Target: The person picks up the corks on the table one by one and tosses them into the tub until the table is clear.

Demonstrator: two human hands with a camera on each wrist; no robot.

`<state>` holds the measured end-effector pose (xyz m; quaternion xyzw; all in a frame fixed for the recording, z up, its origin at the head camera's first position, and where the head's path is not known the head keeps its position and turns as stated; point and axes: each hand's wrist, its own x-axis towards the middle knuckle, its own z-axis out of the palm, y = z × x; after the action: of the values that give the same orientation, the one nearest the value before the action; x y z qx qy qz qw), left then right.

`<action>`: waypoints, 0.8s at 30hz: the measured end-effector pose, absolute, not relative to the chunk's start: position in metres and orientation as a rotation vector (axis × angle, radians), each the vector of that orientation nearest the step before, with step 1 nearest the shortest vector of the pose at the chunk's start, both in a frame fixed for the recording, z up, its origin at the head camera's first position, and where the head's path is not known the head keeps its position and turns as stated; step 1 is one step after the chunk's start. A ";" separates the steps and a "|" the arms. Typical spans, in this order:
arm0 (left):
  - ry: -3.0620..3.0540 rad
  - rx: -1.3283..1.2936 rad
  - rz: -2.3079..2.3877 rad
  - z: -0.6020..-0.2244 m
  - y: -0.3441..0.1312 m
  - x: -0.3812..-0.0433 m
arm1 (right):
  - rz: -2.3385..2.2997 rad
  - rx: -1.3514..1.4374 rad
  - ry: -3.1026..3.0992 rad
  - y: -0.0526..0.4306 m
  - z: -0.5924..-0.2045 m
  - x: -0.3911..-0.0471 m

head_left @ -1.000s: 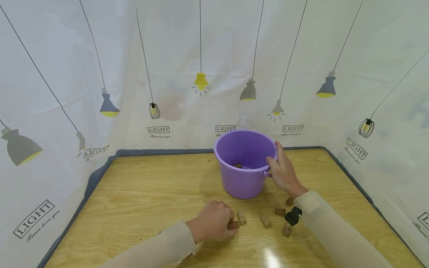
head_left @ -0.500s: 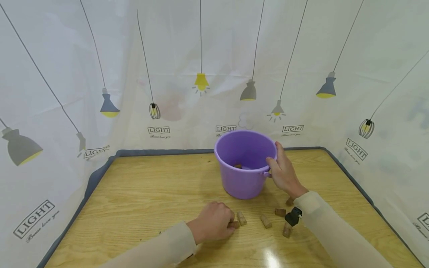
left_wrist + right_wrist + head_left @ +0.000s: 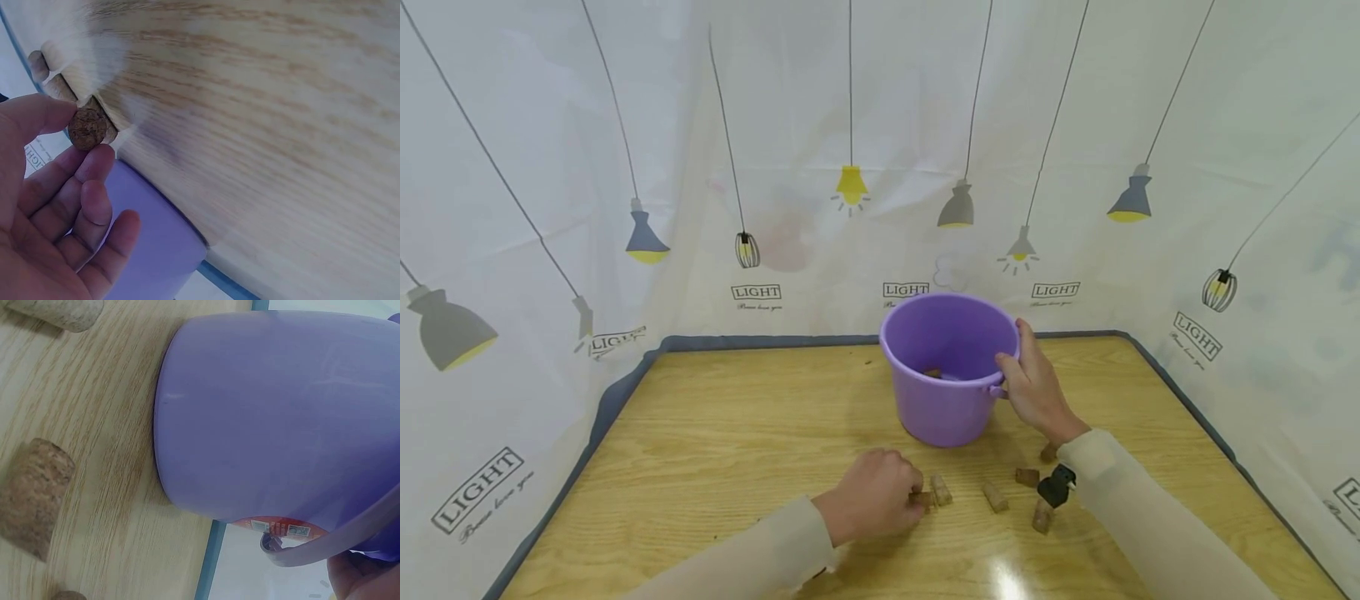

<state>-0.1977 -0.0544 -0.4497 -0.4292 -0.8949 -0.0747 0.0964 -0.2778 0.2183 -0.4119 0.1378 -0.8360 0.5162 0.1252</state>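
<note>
My left hand (image 3: 877, 496) pinches a brown cork (image 3: 87, 128) between thumb and fingertips, low over the table. Just right of it lies a pale cork (image 3: 941, 489). My right hand (image 3: 1036, 385) grips the rim of a purple bucket (image 3: 943, 411) on its right side, the thumb lying over the edge. The bucket stands upright on the table, and a cork (image 3: 932, 373) shows inside it. In the right wrist view the bucket's handle (image 3: 337, 542) hangs down beside the fingers, and a red label (image 3: 281, 527) is partly visible on the bucket.
More corks lie right of the left hand: a light one (image 3: 996, 497), a dark one (image 3: 1027, 477), and others near the right wrist, which carries a small black device (image 3: 1057, 486). A white curtain printed with lamps (image 3: 820, 108) surrounds the wooden table (image 3: 737, 417).
The left hand has shifted very slightly, and the cork in it is a little higher in the head view. The right hand and bucket keep their place.
</note>
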 end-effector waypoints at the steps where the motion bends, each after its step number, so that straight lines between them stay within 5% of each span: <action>1: -2.652 -1.274 -0.231 -0.449 -0.055 -0.198 | 1.508 0.399 -2.434 0.218 -0.412 -0.278; 24: -2.328 -1.314 -0.471 -0.424 -0.055 -0.210 | 1.519 0.397 -2.436 0.219 -0.412 -0.278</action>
<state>-0.2099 -0.0552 -0.4242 -0.4731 -0.8381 -0.1697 0.2121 -0.2781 0.2190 -0.4120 0.1358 -0.8344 0.5201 0.1215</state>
